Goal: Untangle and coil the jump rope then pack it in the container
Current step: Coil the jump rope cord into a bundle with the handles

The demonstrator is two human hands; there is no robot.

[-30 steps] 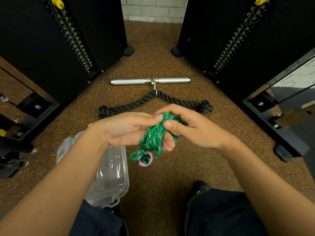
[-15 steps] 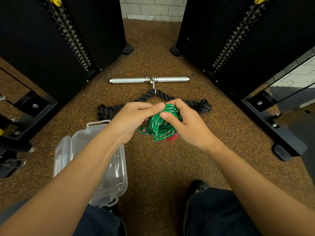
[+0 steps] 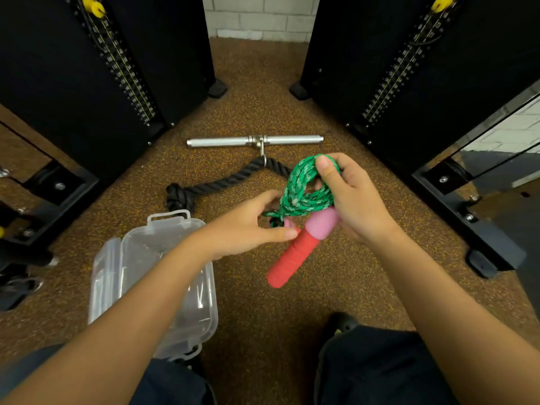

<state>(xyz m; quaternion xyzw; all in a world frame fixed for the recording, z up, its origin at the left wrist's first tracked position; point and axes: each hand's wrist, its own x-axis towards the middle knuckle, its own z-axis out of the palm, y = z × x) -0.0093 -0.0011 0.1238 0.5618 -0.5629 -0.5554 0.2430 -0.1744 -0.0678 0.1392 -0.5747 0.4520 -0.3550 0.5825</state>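
Observation:
The green jump rope [image 3: 304,188] is gathered in a coil, and my right hand [image 3: 353,197] grips it with the thumb on top. A pink and red handle [image 3: 298,249] hangs out below the coil, pointing down and left. My left hand [image 3: 251,229] reaches in from the left, its fingers at the loose rope end and the handle's pink top; a second pink piece shows between its fingers. The clear plastic container [image 3: 163,276] lies open on the floor at the lower left, under my left forearm.
A black thick rope attachment [image 3: 222,182] and a chrome bar [image 3: 254,140] lie on the brown speckled floor ahead. Black weight-stack machines [image 3: 96,83] stand left and right. My knees [image 3: 380,366] are at the bottom edge.
My hands have drawn apart. The right hand lifted the coil up and to the right, and the red and pink handle now hangs in plain view below it.

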